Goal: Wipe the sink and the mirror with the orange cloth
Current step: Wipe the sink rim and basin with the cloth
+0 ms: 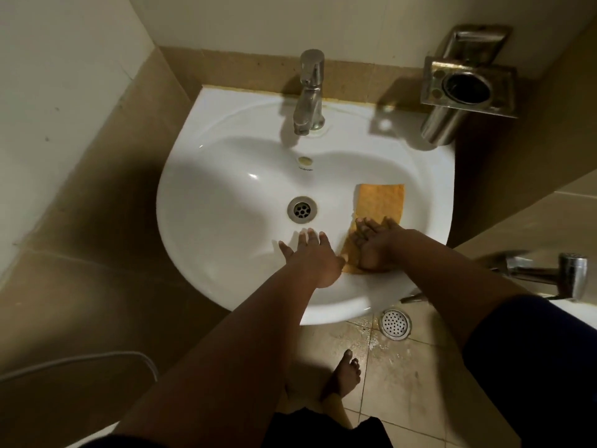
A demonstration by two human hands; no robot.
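Looking down into a white sink (200,176) set in a tiled corner. Left to right:

- Hose (97,358) curves along the floor at lower left, below the basin.
- Left hand (311,253) lies flat inside the bowl near the front wall, fingers straight and spread, pointing toward the drain (302,210). It holds nothing. Its thumb reaches right to the near edge of the cloth; contact can't be confirmed.
- Faucet (308,92) at the back centre, spout aimed down into the bowl. Overflow hole (305,160) just below it, drain further forward, both on the centre line.
- Orange cloth (381,202) lies in the right half of the bowl, a long strip. Its long axis runs from the front rim, under the right hand, up and slightly right toward the back wall. Far end is square-cut and lies flat on the porcelain; near end is covered by the hand.
- Right hand (374,244) presses on the near part of the cloth, fingers fairly straight and laid along the strip, pointing away from the person. Can't tell whether the thumb pinches the edge.
- Metal holder (468,87) is mounted on the wall above the sink's right back corner.
- Floor drain (395,324) under the front rim, bare foot (344,373) on wet tiles, metal sprayer (546,274) at far right.
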